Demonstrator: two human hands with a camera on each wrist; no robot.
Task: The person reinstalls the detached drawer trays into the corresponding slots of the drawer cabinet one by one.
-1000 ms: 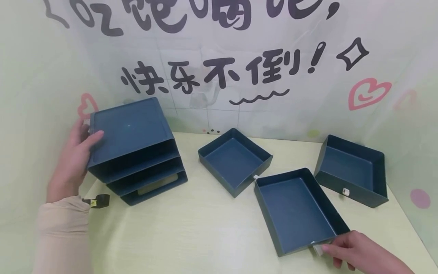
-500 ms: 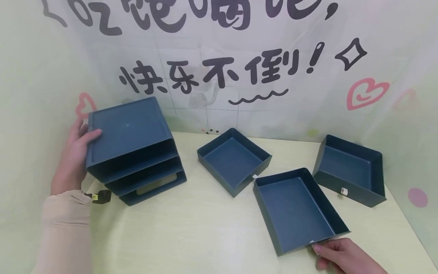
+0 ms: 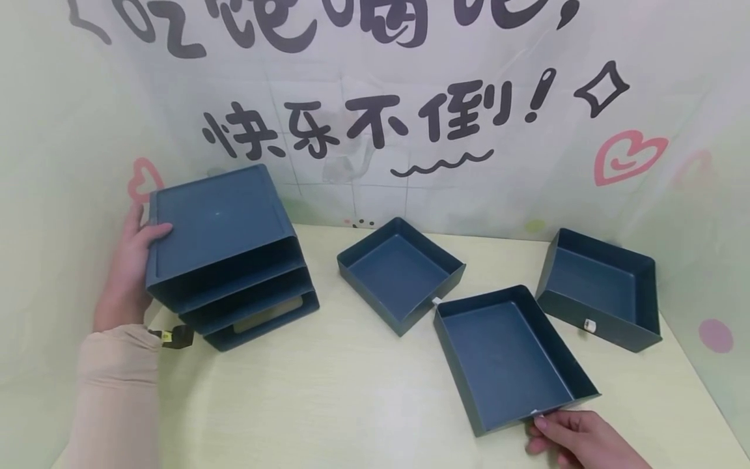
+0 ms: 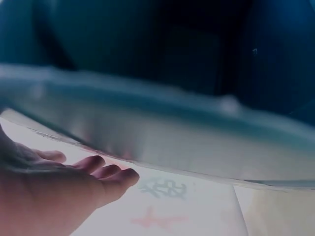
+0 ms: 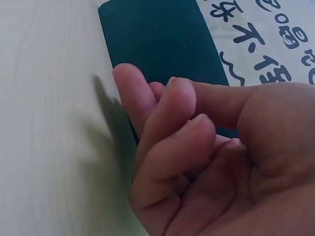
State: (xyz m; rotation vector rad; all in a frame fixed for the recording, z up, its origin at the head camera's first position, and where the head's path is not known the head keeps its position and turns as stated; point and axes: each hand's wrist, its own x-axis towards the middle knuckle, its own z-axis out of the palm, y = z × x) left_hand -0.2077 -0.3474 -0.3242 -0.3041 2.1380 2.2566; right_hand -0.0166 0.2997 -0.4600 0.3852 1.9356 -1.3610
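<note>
Grip has shifted toward the cabinet [image 3: 222,215]: my right hand [image 3: 579,436] now pinches the near drawer [image 3: 506,361] at its front tab [image 3: 536,413], well right of the cabinet, so likely steerable; left hand [image 3: 125,273] rests loose-fingered on the cabinet's left side, middle drawer [image 3: 401,277] probably obstructing between, far drawer [image 3: 588,280] furthest right.

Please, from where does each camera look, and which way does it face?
Head: worn on the head, faces forward and down at the cabinet, near drawer and lettered wall sheet; left hand, left sleeve and right hand show.
Left wrist: worn there, facing the blurred cabinet closely; left hand shows.
Right wrist: worn there, facing the near drawer; right hand shows, fingers curled.
Shared: head and right wrist both show right hand, near drawer and lettered wall sheet.
</note>
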